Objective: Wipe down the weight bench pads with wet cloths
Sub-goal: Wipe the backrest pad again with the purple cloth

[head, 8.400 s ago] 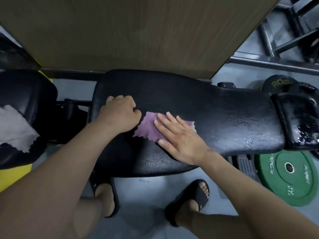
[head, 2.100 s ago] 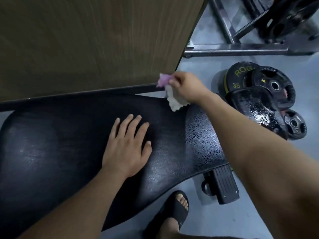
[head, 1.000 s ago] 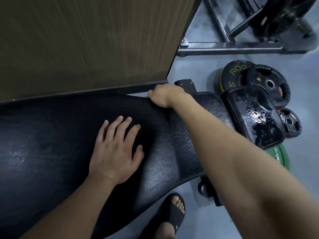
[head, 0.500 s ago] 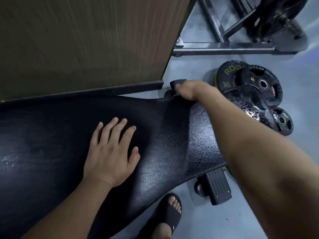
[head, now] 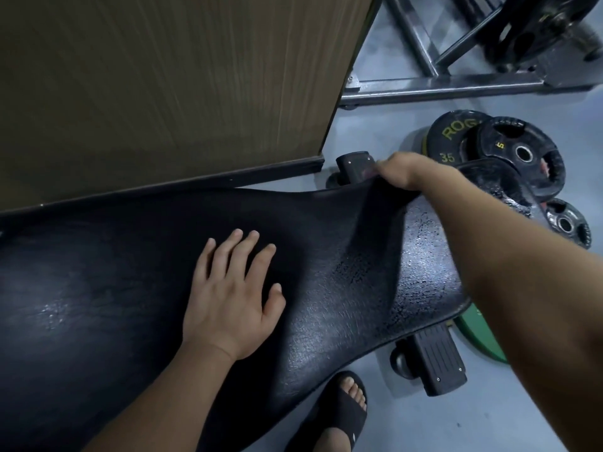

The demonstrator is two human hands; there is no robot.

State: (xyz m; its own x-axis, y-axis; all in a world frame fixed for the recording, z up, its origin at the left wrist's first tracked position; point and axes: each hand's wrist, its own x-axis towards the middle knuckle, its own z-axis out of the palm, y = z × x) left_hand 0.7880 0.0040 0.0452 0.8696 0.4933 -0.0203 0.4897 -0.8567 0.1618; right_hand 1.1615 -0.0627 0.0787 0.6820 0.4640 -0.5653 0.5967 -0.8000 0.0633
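Fingers (head: 390,163) of the right hand (head: 403,172) are curled down over the far edge of the bench pad (head: 114,272), close to its narrow right end. What they hold is almost wholly hidden. Only a faint purplish trace, taken to be the cloth (head: 368,172), is seen just left of the knuckles, so the cloth is judged to be bunched under the palm and pinched against the edge. From there the forearm is stretched across the pad's width, back toward the lower right of the view.

The pad's long axis is laid left to right, widening toward the left, and nearly all of its surface lies nearer the body and to the left of those fingers. The coming stroke is therefore likely to be drawn back toward the body or along the far edge, to which the right hand is the nearer one. The left hand (head: 228,291) is laid flat on the pad's middle as a brace, fingers straight and slightly spread, nothing held. Wet sheen is seen on the pad's right end and on the seat pad (head: 502,184) beyond the right forearm.
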